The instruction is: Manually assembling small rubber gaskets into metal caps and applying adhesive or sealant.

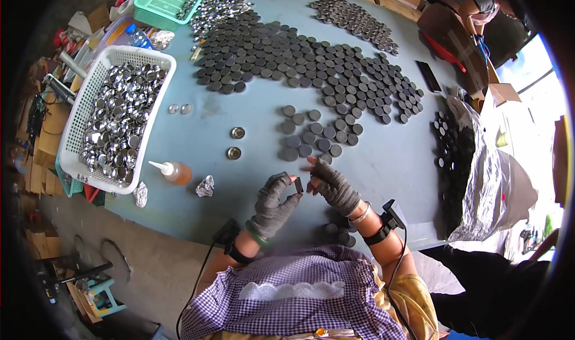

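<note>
Near the table's front edge, my left hand (275, 201), in a grey fingerless glove, pinches a dark round disc (299, 185) held on edge between thumb and fingers. Just right of it is my right hand (333, 185), gloved the same way, its slightly blurred fingers apart with nothing visible between them. Beyond my hands lie several loose dark discs (308, 137). Two shiny metal cups (233, 153) sit on the table ahead of my left hand. A few more dark discs (339, 234) lie below my right wrist, partly hidden by it.
A white basket (168, 79) of shiny metal cups stands left, near a squeeze bottle (175, 172) and crumpled foil (205, 186). A green basket (144, 8) and a broad spread of dark discs (287, 55) are farther back. Black pieces (450, 142) and silver sheeting (488, 184) line the right edge.
</note>
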`<move>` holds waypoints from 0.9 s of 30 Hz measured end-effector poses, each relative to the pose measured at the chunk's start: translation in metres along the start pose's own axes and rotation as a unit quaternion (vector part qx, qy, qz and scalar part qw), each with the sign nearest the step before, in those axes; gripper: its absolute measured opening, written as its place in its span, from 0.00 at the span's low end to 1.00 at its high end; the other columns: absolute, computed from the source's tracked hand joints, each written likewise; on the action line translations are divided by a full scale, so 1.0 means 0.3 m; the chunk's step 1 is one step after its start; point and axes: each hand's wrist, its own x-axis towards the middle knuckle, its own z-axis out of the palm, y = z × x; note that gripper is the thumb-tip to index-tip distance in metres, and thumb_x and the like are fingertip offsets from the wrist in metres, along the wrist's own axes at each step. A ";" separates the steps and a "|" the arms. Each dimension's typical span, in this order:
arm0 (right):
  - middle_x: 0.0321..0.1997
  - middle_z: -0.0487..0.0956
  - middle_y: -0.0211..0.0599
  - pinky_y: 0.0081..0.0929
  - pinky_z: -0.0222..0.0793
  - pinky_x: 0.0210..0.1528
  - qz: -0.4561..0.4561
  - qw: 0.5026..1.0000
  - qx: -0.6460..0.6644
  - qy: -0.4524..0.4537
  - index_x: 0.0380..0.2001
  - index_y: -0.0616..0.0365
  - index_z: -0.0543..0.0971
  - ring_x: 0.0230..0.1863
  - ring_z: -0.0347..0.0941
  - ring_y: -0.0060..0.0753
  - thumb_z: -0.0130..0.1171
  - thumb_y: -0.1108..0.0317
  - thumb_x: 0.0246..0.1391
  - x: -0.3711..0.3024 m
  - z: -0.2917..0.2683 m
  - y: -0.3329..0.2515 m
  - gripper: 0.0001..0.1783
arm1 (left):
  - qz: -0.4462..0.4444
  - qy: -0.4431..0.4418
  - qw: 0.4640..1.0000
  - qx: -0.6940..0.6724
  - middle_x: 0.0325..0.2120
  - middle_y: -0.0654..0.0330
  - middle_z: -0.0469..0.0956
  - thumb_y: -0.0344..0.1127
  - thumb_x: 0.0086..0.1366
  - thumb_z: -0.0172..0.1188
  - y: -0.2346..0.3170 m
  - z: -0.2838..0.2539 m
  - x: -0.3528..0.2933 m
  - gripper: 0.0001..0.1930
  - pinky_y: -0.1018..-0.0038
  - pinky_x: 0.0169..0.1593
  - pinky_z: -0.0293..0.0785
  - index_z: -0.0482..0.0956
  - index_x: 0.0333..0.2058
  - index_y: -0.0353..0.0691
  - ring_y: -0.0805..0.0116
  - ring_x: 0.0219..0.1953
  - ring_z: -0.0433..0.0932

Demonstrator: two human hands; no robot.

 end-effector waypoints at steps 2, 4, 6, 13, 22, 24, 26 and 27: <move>0.45 0.78 0.33 0.22 0.72 0.41 0.115 0.992 -0.024 -0.040 0.63 0.58 0.66 0.35 0.72 0.20 0.54 0.61 0.63 0.011 -0.014 -0.062 0.27 | -0.020 0.029 0.999 -0.022 0.42 0.54 0.79 0.20 0.47 0.70 -0.020 -0.021 -0.006 0.24 0.67 0.53 0.74 0.77 0.46 0.35 0.60 0.45 0.79; 0.44 0.78 0.35 0.22 0.73 0.40 0.229 0.969 -0.048 -0.077 0.63 0.58 0.65 0.35 0.72 0.21 0.55 0.61 0.64 0.031 -0.013 -0.074 0.28 | -0.028 0.037 0.999 -0.022 0.42 0.54 0.79 0.20 0.47 0.70 -0.040 -0.043 -0.006 0.24 0.67 0.53 0.74 0.78 0.46 0.35 0.60 0.45 0.79; 0.38 0.77 0.32 0.21 0.73 0.38 0.229 0.967 -0.104 -0.047 0.60 0.59 0.69 0.34 0.73 0.21 0.58 0.61 0.62 0.054 0.000 -0.056 0.26 | -0.035 0.044 0.998 -0.023 0.42 0.54 0.79 0.20 0.47 0.70 -0.056 -0.059 -0.003 0.24 0.67 0.53 0.74 0.78 0.46 0.35 0.60 0.45 0.79; 0.37 0.80 0.30 0.24 0.75 0.44 0.086 0.992 0.033 -0.089 0.49 0.63 0.75 0.39 0.76 0.23 0.64 0.71 0.54 0.218 0.145 0.019 0.19 | -0.044 0.087 0.995 0.004 0.42 0.52 0.79 0.20 0.48 0.69 -0.099 -0.132 0.010 0.23 0.67 0.51 0.75 0.78 0.45 0.34 0.57 0.45 0.79; 0.40 0.78 0.43 0.39 0.74 0.44 -0.152 0.905 -0.391 -0.070 0.40 0.58 0.77 0.42 0.76 0.49 0.65 0.71 0.48 0.658 0.286 0.066 0.14 | -0.054 0.203 0.977 0.030 0.47 0.49 0.77 0.21 0.52 0.67 -0.142 -0.233 -0.006 0.25 0.65 0.55 0.72 0.74 0.51 0.32 0.55 0.50 0.77; 0.40 0.77 0.42 0.41 0.72 0.46 -0.183 0.866 -0.461 -0.070 0.39 0.57 0.77 0.43 0.74 0.49 0.64 0.69 0.48 0.716 0.302 0.110 0.14 | -0.067 0.205 0.976 0.037 0.47 0.50 0.77 0.21 0.52 0.66 -0.139 -0.227 -0.016 0.23 0.66 0.55 0.72 0.75 0.49 0.32 0.56 0.49 0.77; 0.41 0.77 0.42 0.43 0.69 0.51 -0.142 0.765 -0.621 -0.092 0.40 0.57 0.76 0.48 0.72 0.47 0.65 0.61 0.47 0.729 0.326 0.137 0.18 | -0.065 0.202 0.977 0.023 0.45 0.50 0.77 0.20 0.52 0.66 -0.135 -0.220 -0.030 0.21 0.66 0.54 0.73 0.76 0.47 0.32 0.55 0.48 0.78; 0.40 0.78 0.40 0.41 0.67 0.54 -0.174 0.751 -0.633 -0.075 0.38 0.54 0.78 0.50 0.72 0.46 0.65 0.58 0.46 0.720 0.317 0.145 0.17 | -0.067 0.200 0.977 0.023 0.45 0.50 0.77 0.20 0.52 0.66 -0.132 -0.212 -0.033 0.21 0.66 0.54 0.73 0.76 0.47 0.32 0.55 0.48 0.78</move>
